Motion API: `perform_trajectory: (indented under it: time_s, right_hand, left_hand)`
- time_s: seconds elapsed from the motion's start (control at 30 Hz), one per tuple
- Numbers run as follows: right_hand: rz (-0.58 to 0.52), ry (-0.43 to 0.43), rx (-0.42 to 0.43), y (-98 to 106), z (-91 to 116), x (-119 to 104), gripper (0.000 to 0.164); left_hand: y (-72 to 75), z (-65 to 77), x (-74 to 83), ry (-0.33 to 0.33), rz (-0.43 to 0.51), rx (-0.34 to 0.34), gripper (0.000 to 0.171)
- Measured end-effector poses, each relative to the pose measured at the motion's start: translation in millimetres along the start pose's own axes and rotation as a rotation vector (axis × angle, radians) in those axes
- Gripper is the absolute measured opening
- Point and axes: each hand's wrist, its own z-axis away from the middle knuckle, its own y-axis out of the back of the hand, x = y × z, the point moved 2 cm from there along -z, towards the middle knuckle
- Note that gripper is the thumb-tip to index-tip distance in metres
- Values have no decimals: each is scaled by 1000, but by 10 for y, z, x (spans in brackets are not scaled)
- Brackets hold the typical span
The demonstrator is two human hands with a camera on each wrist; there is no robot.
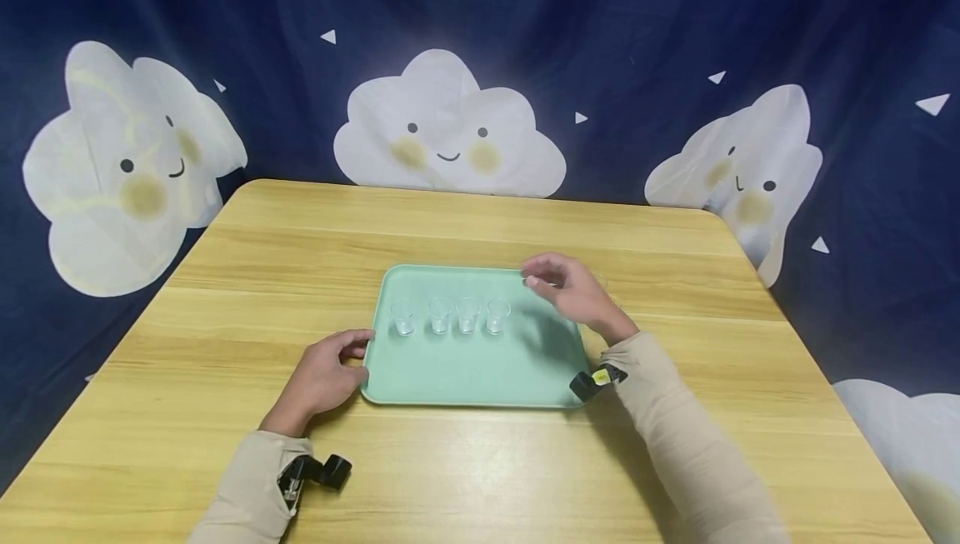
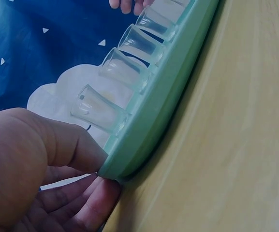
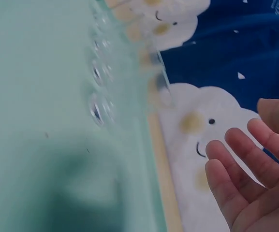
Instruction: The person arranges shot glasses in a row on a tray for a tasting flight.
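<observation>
A mint-green tray (image 1: 450, 379) lies on the wooden table, with several small clear shot glasses standing upright in a row across it. The leftmost glass (image 1: 404, 321) stands a little apart from the others; the rightmost glass (image 1: 497, 317) is nearest the right hand. My left hand (image 1: 322, 373) pinches the tray's left edge, thumb at the rim and fingers below, as the left wrist view shows. My right hand (image 1: 573, 290) hovers over the tray's far right corner, fingers loosely bent. Nothing shows in its grasp in the right wrist view.
The wooden table (image 1: 480, 477) extends around the tray on all sides. Behind it hangs a dark blue curtain (image 1: 637, 44) with smiling clouds and white triangles. A faint clear shape beside the right hand is too indistinct to name.
</observation>
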Motion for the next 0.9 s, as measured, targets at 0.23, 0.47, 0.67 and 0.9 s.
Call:
perform_trajectory:
  time_s: [0.23,0.47,0.67,0.9]
  right_hand:
    - [-104,9,49,261,102,24,30]
    - [-136,-18,108,508,255,135,46]
    - [-146,-48,164,700,403,251,51]
    - [-143,-67,203,825,507,374,49]
  left_hand:
    - [4,1,-1,8,-1,-2,55]
    - [3,2,3,10,-1,0,54]
    - [0,0,7,14,3,-1,54]
    - [-2,-7,-6,17,6,2,54]
